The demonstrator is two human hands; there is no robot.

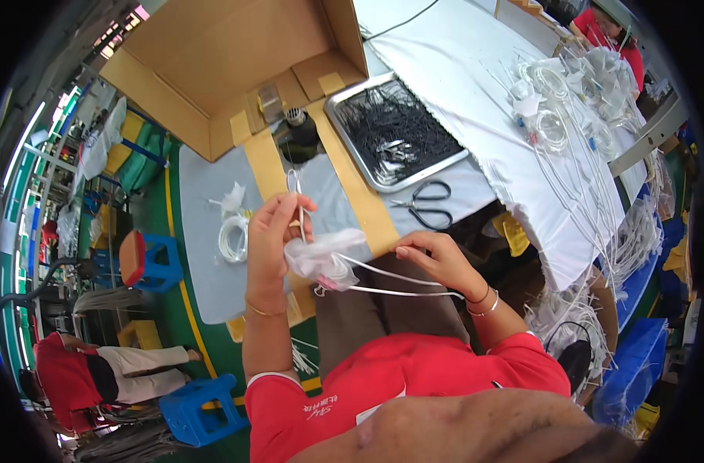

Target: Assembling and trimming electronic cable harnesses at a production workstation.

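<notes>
My left hand (278, 231) is raised over the near edge of the table, its fingers closed on a thin white cable whose looped end sticks up above them. Just below those fingers hangs a clear plastic bag (325, 258) around part of the cable. Two white cable strands (398, 274) run from the bag to the right, toward my right wrist. My right hand (442, 262) is over my lap near the table edge, thumb and fingertips pinched together. Whatever they pinch is too small to make out. Black-handled scissors (427, 205) lie just beyond this hand.
A metal tray (383, 184) of short black pieces lies ahead, beside a dark heat gun (298, 135) and an open cardboard box (221, 69). One coiled white cable (232, 238) sits at left. Several bagged cables (548, 116) cover the right. A person (97, 378) is at far left.
</notes>
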